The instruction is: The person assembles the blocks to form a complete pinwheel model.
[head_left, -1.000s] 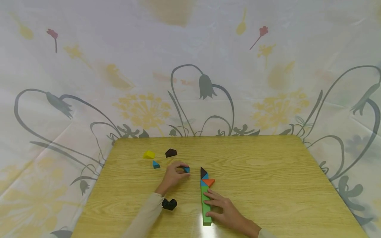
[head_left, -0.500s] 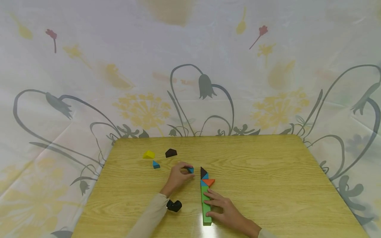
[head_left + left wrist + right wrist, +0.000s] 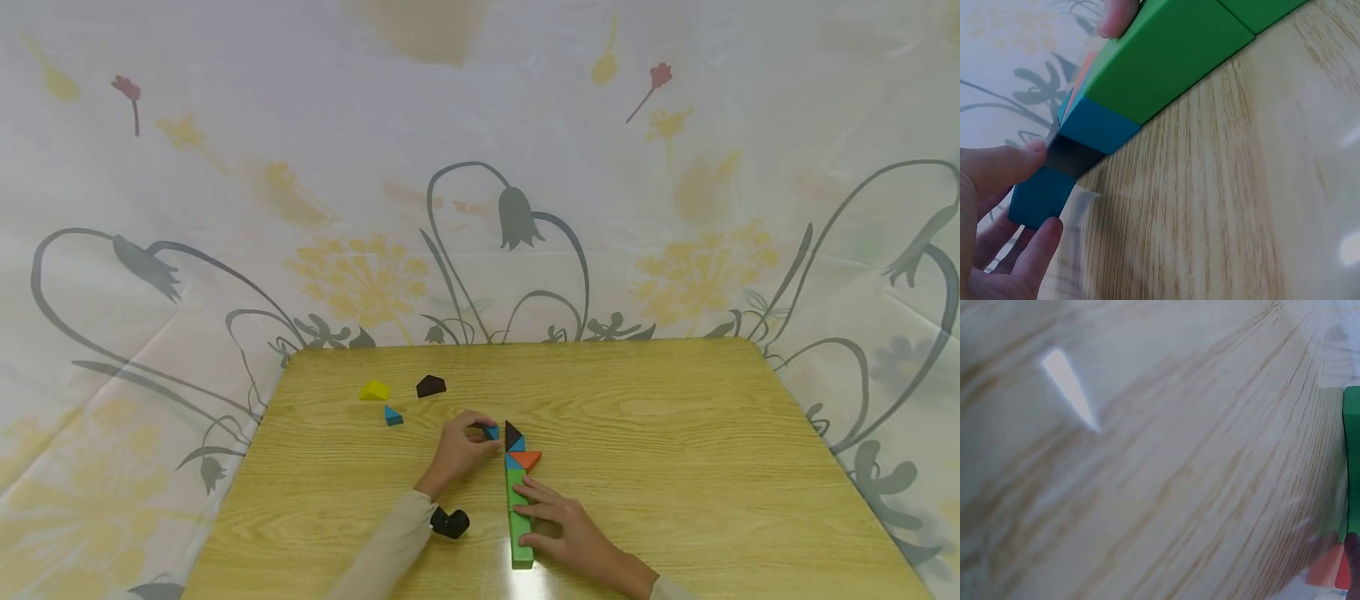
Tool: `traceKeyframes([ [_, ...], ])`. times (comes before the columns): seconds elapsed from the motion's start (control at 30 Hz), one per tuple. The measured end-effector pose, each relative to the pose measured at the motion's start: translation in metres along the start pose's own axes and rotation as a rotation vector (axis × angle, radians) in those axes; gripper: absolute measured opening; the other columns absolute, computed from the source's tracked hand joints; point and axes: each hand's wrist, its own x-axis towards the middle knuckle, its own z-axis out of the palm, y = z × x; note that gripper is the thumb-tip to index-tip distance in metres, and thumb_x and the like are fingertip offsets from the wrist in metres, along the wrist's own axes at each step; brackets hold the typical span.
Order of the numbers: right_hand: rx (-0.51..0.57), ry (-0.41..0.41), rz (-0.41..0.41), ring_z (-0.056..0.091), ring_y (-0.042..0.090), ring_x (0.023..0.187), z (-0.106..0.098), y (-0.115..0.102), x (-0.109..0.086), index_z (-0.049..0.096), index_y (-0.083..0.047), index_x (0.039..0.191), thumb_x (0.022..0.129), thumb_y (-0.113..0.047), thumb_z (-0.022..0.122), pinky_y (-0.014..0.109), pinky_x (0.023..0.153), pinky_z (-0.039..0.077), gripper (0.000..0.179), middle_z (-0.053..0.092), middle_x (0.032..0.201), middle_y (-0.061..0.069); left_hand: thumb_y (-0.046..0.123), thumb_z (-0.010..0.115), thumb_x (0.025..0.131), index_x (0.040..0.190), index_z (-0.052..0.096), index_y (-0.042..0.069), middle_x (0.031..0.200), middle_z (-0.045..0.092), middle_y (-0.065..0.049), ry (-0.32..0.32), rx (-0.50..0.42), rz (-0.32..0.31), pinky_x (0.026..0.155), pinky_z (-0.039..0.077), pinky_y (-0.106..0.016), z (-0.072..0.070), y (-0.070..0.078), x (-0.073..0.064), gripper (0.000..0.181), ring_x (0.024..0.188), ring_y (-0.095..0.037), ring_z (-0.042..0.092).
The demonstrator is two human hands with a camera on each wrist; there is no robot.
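Observation:
My left hand [image 3: 459, 450] pinches a small blue triangular block [image 3: 1040, 199] between thumb and fingers, just left of a row of blocks. At the row's far end lies a black triangular block [image 3: 512, 434] beside a blue one [image 3: 519, 445]. Nearer comes an orange triangular block [image 3: 527, 459] against another blue piece [image 3: 1099, 125]. Green blocks [image 3: 519, 521] make up the near part of the row. Along their right side rests my right hand [image 3: 566, 525], fingers spread and touching the green blocks. Only a fingertip of it shows in the right wrist view.
At the back left of the wooden table [image 3: 660, 433] lie a yellow block [image 3: 375, 390], a dark block [image 3: 431, 385] and another blue triangular block [image 3: 393, 416]. A black wrist camera [image 3: 451, 523] sits at the left cuff. A patterned cloth [image 3: 480, 125] hangs behind.
My left hand has moved right with the blue triangular block, bringing it close to the black triangular block. The right hand and the row have stayed in place.

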Motion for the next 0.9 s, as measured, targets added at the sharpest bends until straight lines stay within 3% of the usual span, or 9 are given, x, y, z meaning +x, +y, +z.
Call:
traceKeyframes([
  [0.2,0.001,0.000,-0.009,0.039,0.041,0.129,0.000,0.000,0.000,0.065,-0.003,0.120,0.085,-0.024,0.070,0.039,0.102,0.040,0.041,0.050,0.136,0.017,-0.005,0.071,0.081,0.108,0.061,-0.011,0.108,0.055,-0.027,0.001,-0.037,0.014,0.082,0.054,-0.039,0.002,0.021,-0.005,0.030,0.100,-0.046,0.057],
  [0.37,-0.006,0.003,-0.009,0.039,0.040,0.129,0.001,0.001,-0.001,0.065,-0.003,0.119,0.084,-0.024,0.070,0.038,0.103,0.040,0.041,0.051,0.136,0.017,-0.005,0.071,0.080,0.106,0.060,-0.014,0.107,0.054,-0.031,0.004,-0.053,-0.001,0.083,0.054,-0.038,0.003,0.036,-0.011,0.029,0.098,-0.047,0.058],
  [0.63,-0.010,0.007,-0.012,0.039,0.040,0.129,0.000,0.001,-0.001,0.065,-0.003,0.119,0.085,-0.025,0.070,0.038,0.103,0.039,0.041,0.051,0.135,0.018,-0.003,0.070,0.083,0.107,0.060,-0.015,0.108,0.054,-0.032,0.019,-0.056,0.033,0.086,0.051,-0.048,0.006,0.031,-0.012,0.028,0.100,-0.048,0.056],
  [0.9,-0.001,0.001,-0.004,0.039,0.040,0.129,0.000,-0.001,0.000,0.065,-0.002,0.119,0.085,-0.025,0.069,0.036,0.103,0.039,0.040,0.051,0.135,0.018,-0.003,0.066,0.086,0.104,0.063,-0.014,0.104,0.057,-0.030,0.029,-0.018,0.062,0.085,0.052,-0.044,0.006,0.033,-0.013,0.022,0.100,-0.046,0.057],
])
